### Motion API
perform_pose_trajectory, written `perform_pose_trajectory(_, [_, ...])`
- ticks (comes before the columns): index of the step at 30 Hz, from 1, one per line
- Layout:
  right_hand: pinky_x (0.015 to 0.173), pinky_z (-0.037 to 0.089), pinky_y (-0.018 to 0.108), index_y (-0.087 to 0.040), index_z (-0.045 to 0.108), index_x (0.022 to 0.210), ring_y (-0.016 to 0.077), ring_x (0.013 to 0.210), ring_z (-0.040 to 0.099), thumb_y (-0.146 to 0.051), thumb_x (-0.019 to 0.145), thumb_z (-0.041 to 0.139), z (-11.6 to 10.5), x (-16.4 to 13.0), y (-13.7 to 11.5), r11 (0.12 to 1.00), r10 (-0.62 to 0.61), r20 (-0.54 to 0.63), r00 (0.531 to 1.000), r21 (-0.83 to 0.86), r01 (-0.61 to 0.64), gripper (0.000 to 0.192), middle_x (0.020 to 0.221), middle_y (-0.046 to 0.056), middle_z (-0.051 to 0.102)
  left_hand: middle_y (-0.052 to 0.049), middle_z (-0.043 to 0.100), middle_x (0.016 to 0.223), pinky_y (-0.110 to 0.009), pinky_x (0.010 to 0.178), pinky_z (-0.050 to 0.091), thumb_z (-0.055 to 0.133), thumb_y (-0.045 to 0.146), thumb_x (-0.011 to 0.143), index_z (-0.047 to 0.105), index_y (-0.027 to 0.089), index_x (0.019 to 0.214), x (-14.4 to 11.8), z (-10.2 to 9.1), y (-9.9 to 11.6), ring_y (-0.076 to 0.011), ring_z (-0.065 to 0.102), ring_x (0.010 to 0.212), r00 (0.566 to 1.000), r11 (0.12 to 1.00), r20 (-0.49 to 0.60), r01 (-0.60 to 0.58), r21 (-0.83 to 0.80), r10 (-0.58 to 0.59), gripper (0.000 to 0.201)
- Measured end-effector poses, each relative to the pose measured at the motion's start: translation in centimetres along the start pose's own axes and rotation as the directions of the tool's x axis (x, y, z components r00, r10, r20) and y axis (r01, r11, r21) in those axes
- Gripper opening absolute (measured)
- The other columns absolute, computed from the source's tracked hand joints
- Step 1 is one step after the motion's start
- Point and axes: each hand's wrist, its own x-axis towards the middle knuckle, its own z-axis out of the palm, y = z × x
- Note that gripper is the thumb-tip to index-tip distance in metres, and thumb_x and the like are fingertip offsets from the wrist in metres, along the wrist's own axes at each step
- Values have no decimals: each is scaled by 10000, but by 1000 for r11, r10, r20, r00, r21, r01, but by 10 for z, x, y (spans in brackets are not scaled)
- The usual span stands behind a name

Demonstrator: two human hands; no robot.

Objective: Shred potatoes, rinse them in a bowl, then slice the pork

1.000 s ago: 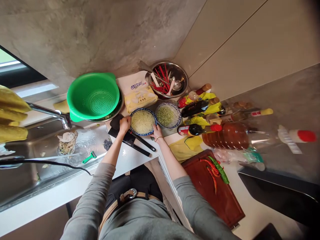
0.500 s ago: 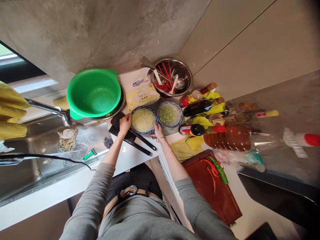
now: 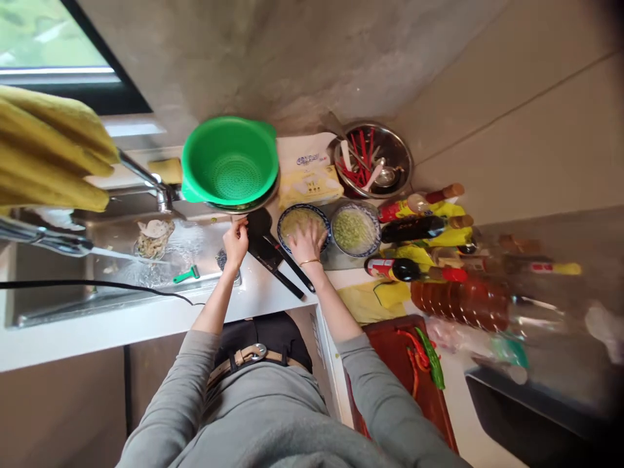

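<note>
Moved: right hand (image 3: 307, 242) has left the bowl (image 3: 303, 226) rim and now lies spread, fingers open, over the pale shreds; left hand (image 3: 236, 238) has let go of the rim and sits curled near the sink (image 3: 97, 286) edge, grip state not clear.
Bowl: on counter (image 3: 263, 296), between knives (image 3: 275, 257) and pea bowl (image 3: 355, 229).
Why: palm over shreds likely holds them in.
Colander: green (image 3: 230, 161), stacked in a steel bowl behind.
Board: red (image 3: 390, 351), chillies (image 3: 423, 357) on it.
Text: pack (image 3: 308, 175) has blue lettering, unreadable; knife blade print too small; bottle (image 3: 414, 270) labels blurred.
</note>
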Motion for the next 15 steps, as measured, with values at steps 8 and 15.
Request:
perform_pose_trajectory(8, [997,394,405,-233,682,1015,224,1057,569,-344,837,482,30,-26,-123,612,-428,203,880,782,117,290,1065,56,666,-78,669,905,-229,696,507,411,247,797,583,135,958,-6,-98,-49,-96,628,704,819,829,-334,271,-489,-465,261])
perform_pose_trajectory(15, [925,470,354,-194,636,942,165,983,626,-264,828,519,117,-35,-291,204,-572,536,621,826,-525,178,994,55,687,-103,653,1019,-280,845,501,371,222,846,550,153,1030,16,-234,-105,-135,626,973,669,563,-307,203,-801,-678,266])
